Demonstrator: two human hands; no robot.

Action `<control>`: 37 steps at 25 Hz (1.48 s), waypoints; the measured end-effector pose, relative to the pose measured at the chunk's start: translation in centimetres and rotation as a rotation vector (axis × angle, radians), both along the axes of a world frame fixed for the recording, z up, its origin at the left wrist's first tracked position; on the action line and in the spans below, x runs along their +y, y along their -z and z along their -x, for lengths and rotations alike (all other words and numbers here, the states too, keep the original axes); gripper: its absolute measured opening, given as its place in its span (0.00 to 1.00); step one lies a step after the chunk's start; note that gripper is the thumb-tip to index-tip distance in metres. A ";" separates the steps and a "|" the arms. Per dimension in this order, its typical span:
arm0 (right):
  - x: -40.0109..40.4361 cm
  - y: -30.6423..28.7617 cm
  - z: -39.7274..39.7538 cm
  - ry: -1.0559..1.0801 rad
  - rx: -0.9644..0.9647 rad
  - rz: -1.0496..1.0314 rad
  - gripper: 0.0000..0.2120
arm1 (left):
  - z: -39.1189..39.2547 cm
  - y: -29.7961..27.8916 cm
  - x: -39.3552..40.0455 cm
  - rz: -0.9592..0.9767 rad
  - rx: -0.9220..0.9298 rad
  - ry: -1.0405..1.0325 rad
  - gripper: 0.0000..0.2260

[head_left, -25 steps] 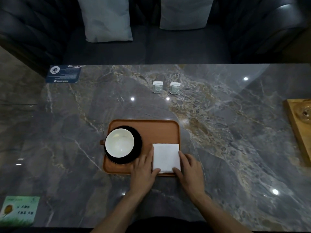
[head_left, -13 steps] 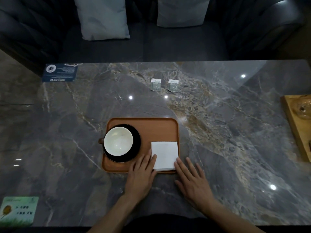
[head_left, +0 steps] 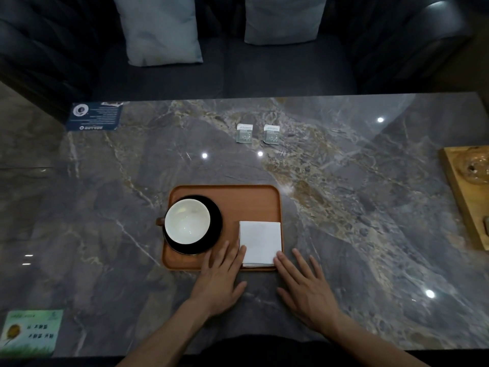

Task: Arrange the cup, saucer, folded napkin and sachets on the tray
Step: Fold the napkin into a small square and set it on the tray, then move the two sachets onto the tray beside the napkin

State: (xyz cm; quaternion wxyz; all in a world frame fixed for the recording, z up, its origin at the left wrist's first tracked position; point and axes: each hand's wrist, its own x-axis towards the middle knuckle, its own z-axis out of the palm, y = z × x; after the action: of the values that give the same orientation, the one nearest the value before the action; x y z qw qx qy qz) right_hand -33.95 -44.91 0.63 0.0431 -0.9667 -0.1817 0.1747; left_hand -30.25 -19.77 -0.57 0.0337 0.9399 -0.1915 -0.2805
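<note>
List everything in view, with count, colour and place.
tray: 1, brown, table centre
saucer: 1, black, tray's left side
cup: 1, white, on saucer
napkin: 1, white, tray's near right corner
sachets: 2, grey-white, on table beyond tray
table: 1, grey marble
blue card: 1, far left
green card: 1, near left
wooden board: 1, right edge
cushions: 2, pale, on dark sofa
left hand: flat, at napkin's left edge
right hand: flat, on table by napkin
</note>
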 end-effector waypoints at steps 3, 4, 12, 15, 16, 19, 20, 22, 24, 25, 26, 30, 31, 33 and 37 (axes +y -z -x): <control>0.0 -0.3 0.0 0.006 0.025 0.012 0.30 | -0.1 -0.3 -0.3 -0.030 0.016 0.032 0.39; 0.1 -0.4 0.1 0.010 0.037 0.014 0.30 | -0.1 -0.5 -0.3 -0.038 0.018 0.038 0.40; 0.7 -1.3 -0.7 0.048 0.072 0.015 0.26 | -0.6 -2.8 -0.1 0.057 0.096 0.007 0.33; 0.8 -2.1 -2.0 0.054 0.010 -0.056 0.19 | -2.0 -4.6 0.1 0.115 0.138 0.029 0.27; 0.9 -2.5 -2.7 0.066 0.001 -0.079 0.16 | -2.7 -5.4 0.1 0.129 0.128 0.039 0.24; 0.8 -4.1 -5.8 0.089 0.062 -0.095 0.16 | -6.0 -7.9 -0.1 0.168 0.127 0.009 0.20; 0.5 -4.6 -7.2 0.093 0.103 -0.090 0.17 | -7.4 -8.7 -0.3 0.189 0.122 -0.008 0.19; 0.1 -5.9 -10.5 0.104 0.141 -0.076 0.17 | -10.9 -10.6 -0.5 0.242 0.097 -0.036 0.16; -0.4 -7.1 -14.1 0.097 0.145 -0.051 0.16 | -15.0 -12.3 -0.4 0.273 0.082 -0.040 0.13; -0.7 -7.7 -16.1 0.092 0.136 -0.041 0.16 | -17.1 -13.0 -0.2 0.267 0.087 -0.039 0.12; -1.0 -8.3 -18.0 0.087 0.125 -0.028 0.17 | -19.2 -13.5 0.1 0.257 0.103 -0.037 0.12; -2.0 -9.5 -26.1 0.064 0.140 0.019 0.19 | -26.9 -13.4 1.1 0.219 0.193 -0.064 0.16; -2.1 -9.6 -27.9 0.062 0.146 0.034 0.19 | -28.6 -13.1 1.3 0.201 0.200 -0.079 0.16; -1.9 -9.7 -31.0 0.057 0.144 0.074 0.19 | -31.9 -12.1 1.6 0.179 0.204 -0.110 0.17; -1.1 -8.6 -36.8 0.030 0.118 0.134 0.19 | -37.9 -9.6 1.1 0.143 0.204 -0.110 0.19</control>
State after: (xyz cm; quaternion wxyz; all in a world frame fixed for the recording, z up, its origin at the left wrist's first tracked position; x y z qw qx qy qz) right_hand 2.83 -46.00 9.26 -0.0086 -0.9581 -0.1522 0.2425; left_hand 7.63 -18.70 8.99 0.1353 0.9107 -0.1548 -0.3582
